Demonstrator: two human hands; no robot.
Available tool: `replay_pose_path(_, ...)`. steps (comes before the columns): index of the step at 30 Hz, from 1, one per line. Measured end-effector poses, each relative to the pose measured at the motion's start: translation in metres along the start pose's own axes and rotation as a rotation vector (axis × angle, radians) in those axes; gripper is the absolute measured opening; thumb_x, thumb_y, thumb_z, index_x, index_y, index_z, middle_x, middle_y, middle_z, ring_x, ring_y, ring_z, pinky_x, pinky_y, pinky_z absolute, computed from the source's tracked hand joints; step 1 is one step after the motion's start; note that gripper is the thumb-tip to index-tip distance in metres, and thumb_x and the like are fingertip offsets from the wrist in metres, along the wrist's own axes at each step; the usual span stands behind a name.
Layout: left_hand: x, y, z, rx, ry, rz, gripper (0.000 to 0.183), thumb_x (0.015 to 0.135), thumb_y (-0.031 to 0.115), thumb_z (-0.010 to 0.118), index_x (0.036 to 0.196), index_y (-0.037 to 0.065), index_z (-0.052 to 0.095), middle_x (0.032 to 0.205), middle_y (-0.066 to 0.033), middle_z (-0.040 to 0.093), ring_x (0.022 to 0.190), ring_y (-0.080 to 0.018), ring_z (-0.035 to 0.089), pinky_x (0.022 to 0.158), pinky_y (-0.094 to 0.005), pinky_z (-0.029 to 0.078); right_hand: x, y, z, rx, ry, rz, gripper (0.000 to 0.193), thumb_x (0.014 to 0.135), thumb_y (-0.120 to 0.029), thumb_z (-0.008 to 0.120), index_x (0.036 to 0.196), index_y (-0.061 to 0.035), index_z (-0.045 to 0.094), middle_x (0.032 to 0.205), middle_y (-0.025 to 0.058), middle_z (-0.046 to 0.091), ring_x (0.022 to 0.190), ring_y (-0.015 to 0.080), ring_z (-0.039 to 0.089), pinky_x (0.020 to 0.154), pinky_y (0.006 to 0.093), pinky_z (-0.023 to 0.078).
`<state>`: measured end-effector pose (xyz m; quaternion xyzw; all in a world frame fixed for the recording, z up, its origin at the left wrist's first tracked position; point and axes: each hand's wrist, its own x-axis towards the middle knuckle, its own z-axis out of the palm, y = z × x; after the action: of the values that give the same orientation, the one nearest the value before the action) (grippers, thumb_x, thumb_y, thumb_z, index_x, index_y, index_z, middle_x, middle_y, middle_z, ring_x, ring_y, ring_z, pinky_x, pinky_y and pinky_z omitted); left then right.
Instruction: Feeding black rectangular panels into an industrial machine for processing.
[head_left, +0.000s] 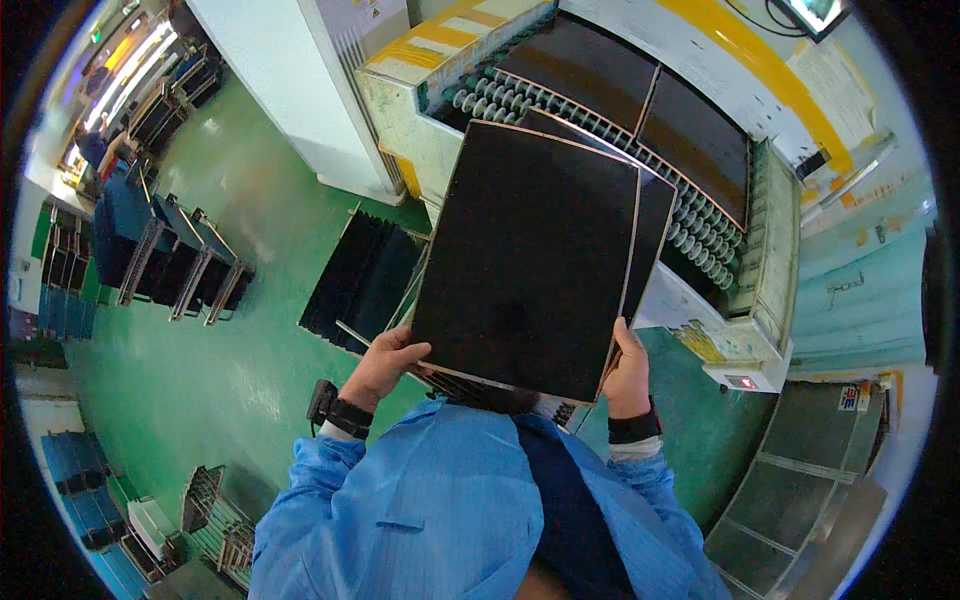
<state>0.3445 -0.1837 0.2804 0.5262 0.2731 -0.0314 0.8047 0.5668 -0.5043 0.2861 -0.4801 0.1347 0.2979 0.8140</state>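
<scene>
My left hand (378,368) grips the lower left edge of a large black board (525,260), its thumb on the face. My right hand (627,372) is closed on the lower right edge of the same board. Thin copper-coloured edges run round this flat rectangle, which is tilted in front of my chest. Another dark board (654,215) shows behind it along the top and right; whether my fingers hold that one too is hidden. Beyond them lies a roller conveyor (700,240) with rows of pale discs, bearing two dark boards (585,65) side by side at its far part.
A rack of dark boards (365,270) stands on the green floor (250,370) left of my hands. More loaded racks (165,245) are farther left. A white column (300,100) rises beside the machine's striped corner (430,50). A grey framed panel (790,490) is at the lower right.
</scene>
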Motion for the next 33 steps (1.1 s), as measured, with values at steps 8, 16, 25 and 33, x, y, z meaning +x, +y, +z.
replay_pose_path(8,0.019,0.031,-0.014,-0.286,0.127,0.218,0.024,0.095,0.009,0.063,0.119,0.005,0.064,0.109,-0.003,0.07,0.094,-0.0157,0.068,0.079,-0.0311,0.057,-0.02,-0.045,-0.007,0.128,-0.113,-0.052,0.045,0.105,-0.034,0.047,0.131,0.002,0.055,0.127,0.0125,0.064,0.116,0.0241,0.062,0.1,0.0395,0.051)
replay_pose_path(16,0.06,0.079,-0.003,-0.405,0.154,0.357,0.018,0.1,0.016,0.058,0.111,0.005,0.065,0.105,-0.0044,0.07,0.093,-0.0152,0.067,0.085,-0.0364,0.054,-0.042,-0.088,-0.063,0.11,0.002,-0.238,0.037,0.103,-0.024,0.053,0.13,0.001,0.056,0.129,0.0103,0.062,0.117,0.02,0.06,0.102,0.0369,0.049)
replay_pose_path(25,0.086,0.071,-0.003,-0.465,0.061,0.362,0.027,0.099,0.012,0.055,0.126,0.01,0.057,0.115,-0.0054,0.067,0.1,-0.0209,0.066,0.088,-0.0389,0.053,-0.06,-0.038,-0.122,0.063,0.176,-0.091,0.028,0.098,-0.019,0.057,0.123,-0.0086,0.06,0.119,0.0057,0.066,0.103,0.0224,0.064,0.08,0.0391,0.054)
replay_pose_path(33,0.1,0.091,-0.015,-0.458,0.047,0.398,0.032,0.098,0.007,0.053,0.13,0.011,0.056,0.117,-0.0052,0.066,0.102,-0.0208,0.066,0.092,-0.04,0.052,-0.062,-0.054,-0.117,0.36,0.144,-0.17,0.013,0.097,-0.021,0.061,0.099,-0.0112,0.07,0.095,0.004,0.072,0.086,0.021,0.067,0.067,0.036,0.055)
